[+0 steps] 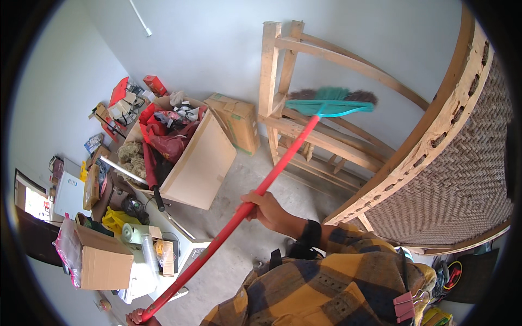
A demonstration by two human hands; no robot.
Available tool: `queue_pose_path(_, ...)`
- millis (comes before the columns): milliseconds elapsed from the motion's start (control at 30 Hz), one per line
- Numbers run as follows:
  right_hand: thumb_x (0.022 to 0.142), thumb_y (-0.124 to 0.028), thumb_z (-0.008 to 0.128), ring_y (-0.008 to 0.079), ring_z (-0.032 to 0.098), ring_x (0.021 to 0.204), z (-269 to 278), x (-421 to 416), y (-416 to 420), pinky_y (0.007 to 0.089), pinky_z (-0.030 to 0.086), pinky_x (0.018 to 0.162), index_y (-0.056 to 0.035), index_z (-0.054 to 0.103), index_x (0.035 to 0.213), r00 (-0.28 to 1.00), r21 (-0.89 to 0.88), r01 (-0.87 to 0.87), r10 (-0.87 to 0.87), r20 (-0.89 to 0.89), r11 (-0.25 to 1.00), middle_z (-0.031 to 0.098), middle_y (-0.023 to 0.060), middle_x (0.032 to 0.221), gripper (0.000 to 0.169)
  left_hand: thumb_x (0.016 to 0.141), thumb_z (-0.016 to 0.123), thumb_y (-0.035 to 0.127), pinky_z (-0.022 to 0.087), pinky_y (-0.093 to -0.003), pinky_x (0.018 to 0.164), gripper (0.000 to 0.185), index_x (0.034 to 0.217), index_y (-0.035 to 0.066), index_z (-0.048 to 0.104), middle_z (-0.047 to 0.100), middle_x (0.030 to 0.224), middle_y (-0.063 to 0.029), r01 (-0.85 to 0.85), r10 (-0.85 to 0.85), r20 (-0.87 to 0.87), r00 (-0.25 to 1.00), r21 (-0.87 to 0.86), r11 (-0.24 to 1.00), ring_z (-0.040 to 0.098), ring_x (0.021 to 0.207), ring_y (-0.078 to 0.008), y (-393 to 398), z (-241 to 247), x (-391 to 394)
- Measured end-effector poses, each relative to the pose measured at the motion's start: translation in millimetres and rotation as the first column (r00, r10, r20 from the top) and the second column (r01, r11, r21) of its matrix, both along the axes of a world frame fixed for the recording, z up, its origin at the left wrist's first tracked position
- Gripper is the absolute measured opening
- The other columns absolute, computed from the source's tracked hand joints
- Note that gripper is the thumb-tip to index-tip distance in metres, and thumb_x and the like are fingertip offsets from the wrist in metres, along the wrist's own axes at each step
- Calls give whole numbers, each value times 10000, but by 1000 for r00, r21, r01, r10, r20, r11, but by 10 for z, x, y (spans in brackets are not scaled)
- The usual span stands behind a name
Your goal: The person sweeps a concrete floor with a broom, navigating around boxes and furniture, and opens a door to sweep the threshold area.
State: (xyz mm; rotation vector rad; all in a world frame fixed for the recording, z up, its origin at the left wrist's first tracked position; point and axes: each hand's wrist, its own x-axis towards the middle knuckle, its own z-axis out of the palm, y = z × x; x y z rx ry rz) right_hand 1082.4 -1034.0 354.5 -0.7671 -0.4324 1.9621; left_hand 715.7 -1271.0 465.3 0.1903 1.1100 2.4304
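A broom with a red handle (285, 160) and a teal head (328, 107) runs diagonally across the view. Its teal and dark brown bristles point away from me, in front of a wooden frame (269, 67). My right hand (263, 210) grips the handle around its middle. Low at the left, my left hand (140, 317) is closed around the handle's lower end and is partly cut off by the picture's edge.
An open box (204, 163) of bags, an umbrella and fibre stands left of centre. A cardboard carton (236, 122) is by the wall. A cluttered white table and a cardboard box (107, 261) are at lower left. A woven bed panel in a wooden frame (432, 142) leans at right.
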Motion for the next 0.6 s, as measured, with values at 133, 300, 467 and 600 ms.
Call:
queue_pose_path(133,788,-139,510,236,591,646,-83,357,-30,288,433,493,-43,495,736,986,132,164,-159,-53,978,603,150,715,110,872,381,112,379,-251,580,329,571,135,250,227,494,30,340,-336,-54,940,195,920,290,466,-97,242,-263,-99)
queue_pose_path(300,777,-177,533,266,589,689,-359,828,376,291,425,510,-32,491,756,944,-97,328,-330,3,940,578,124,716,153,909,365,163,343,-240,599,311,615,122,274,232,546,29,268,-265,-108,958,12,963,272,500,-84,1006,105,827)
queue_pose_path(467,779,-235,572,226,597,710,-32,573,275,271,429,503,-65,513,755,974,-159,187,-204,-96,969,594,105,740,182,866,434,134,310,-241,577,315,601,129,262,229,540,30,483,-364,-456,812,177,857,262,503,-86,725,952,472)
queue_pose_path(600,815,-259,553,149,600,707,279,117,117,251,477,554,-76,537,831,968,29,-47,53,-244,998,620,91,825,184,767,578,292,336,-242,523,330,538,161,380,294,463,74,225,-24,-497,868,349,910,320,451,-79,486,1345,415)
